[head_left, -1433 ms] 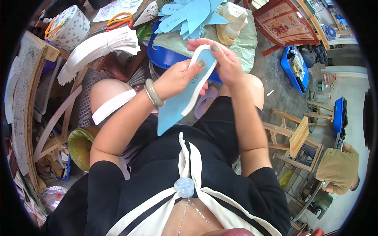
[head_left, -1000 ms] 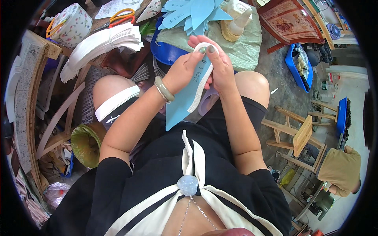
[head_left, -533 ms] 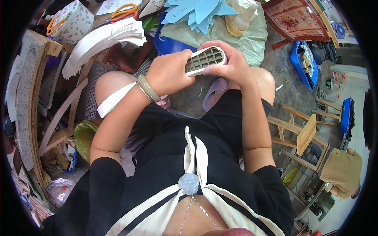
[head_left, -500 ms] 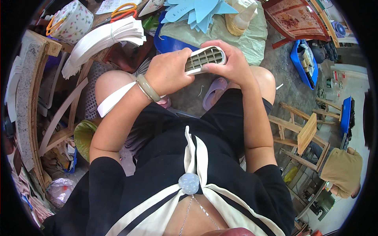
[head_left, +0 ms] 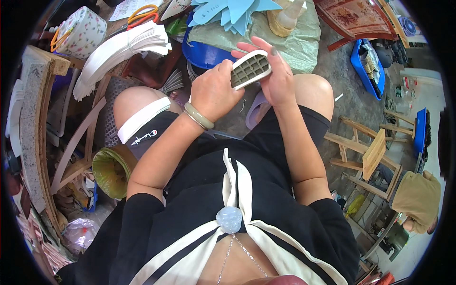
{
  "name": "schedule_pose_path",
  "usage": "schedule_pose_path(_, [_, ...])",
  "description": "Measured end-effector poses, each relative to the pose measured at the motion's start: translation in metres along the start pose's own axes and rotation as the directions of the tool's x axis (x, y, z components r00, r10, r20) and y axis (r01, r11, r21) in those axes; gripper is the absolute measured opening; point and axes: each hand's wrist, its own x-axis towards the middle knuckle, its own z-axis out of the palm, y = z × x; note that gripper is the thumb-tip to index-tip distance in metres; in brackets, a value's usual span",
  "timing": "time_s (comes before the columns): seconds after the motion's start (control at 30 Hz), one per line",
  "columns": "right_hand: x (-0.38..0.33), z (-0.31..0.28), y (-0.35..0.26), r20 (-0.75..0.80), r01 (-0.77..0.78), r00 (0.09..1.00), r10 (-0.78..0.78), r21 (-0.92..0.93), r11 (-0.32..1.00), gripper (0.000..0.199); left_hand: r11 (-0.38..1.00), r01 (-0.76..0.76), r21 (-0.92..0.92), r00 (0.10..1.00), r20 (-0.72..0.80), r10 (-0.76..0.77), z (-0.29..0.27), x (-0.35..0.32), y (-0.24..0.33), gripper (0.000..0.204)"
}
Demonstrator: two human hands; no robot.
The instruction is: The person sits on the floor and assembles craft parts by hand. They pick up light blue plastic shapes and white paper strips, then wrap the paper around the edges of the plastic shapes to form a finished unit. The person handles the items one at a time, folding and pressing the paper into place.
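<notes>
Clasping lattice-backed sole [head_left: 250,70] in curled left hand [head_left: 216,90], steadying its right edge with opened right hand [head_left: 279,78]; risking slippage through one-sided hold.

- We see a brown work surface [head_left: 116,24] at the upper left, bearing a floral container [head_left: 84,32], a sheet of paper [head_left: 127,8], orange-handled scissors [head_left: 143,16] and a bundle of white strips [head_left: 122,50] reaching past its edge.
- Ahead of us spreads a pale green sheet [head_left: 304,52], partly over a blue tray [head_left: 204,54]; on it we find overlapping blue pieces [head_left: 232,14] and a woven-looking holder [head_left: 279,28] with a bottle [head_left: 288,18] in it.
- Our grey floor [head_left: 336,81] carries a lilac slipper [head_left: 254,111], a thin white scrap [head_left: 338,97], a blue basket [head_left: 354,61], wooden stools [head_left: 374,154] and, to our left, a bin [head_left: 124,156] with a yellow-green liner [head_left: 108,173].
</notes>
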Motion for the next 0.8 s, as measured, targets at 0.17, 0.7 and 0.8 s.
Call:
schedule_pose_path(0.17, [0.003,-0.008,0.010,-0.013,0.036,0.999,-0.042,-0.303,0.952,0.037,0.995,0.090,0.032,0.996,-0.020,-0.089,0.015,-0.004,0.002,0.033])
schedule_pose_path(0.7, [0.027,-0.018,0.022,-0.051,0.055,0.997,-0.056,-0.018,0.998,0.028,0.339,0.501,-0.796,0.839,0.543,0.036,-0.003,0.019,-0.017,0.047])
schedule_pose_path(0.8, [0.036,-0.009,0.036,-0.072,0.201,0.971,-0.228,-0.270,0.942,0.026,0.638,0.288,-0.714,0.957,0.223,-0.183,0.011,0.029,-0.020,0.051])
